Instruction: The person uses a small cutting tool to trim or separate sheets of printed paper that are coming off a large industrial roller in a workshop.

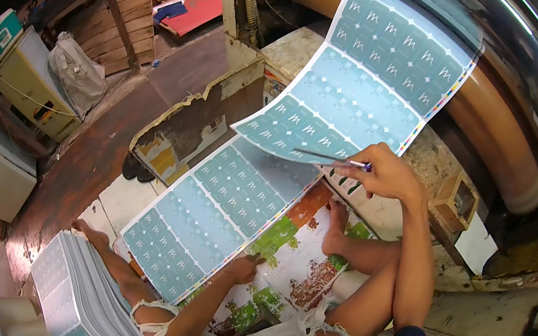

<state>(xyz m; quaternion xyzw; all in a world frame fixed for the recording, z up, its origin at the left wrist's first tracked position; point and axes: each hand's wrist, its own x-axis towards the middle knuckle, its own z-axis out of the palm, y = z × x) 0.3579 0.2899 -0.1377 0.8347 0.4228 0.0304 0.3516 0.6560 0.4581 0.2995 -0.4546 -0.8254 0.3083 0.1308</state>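
My right hand [388, 172] is closed around scissors [333, 157], whose thin blades point left across the lower edge of a blue-green printed sheet [371, 86]. That sheet curves down from a large roller. Beneath it, another sheet with the same pattern [207, 207] slopes toward my left leg. Beside that sheet's right edge, my left hand [242, 268] rests with its fingers out on a green, brown and white printed surface [286, 240]; it appears to hold nothing. Whether the two sheets still join behind the hanging edge is hidden.
A thick stack of printed sheets [67, 284] stands at lower left. A brown roller [503, 133] curves along the right, above a small wooden box [454, 199]. A worn panel [184, 127] stands left of the sheets. My bare feet [336, 228] flank them.
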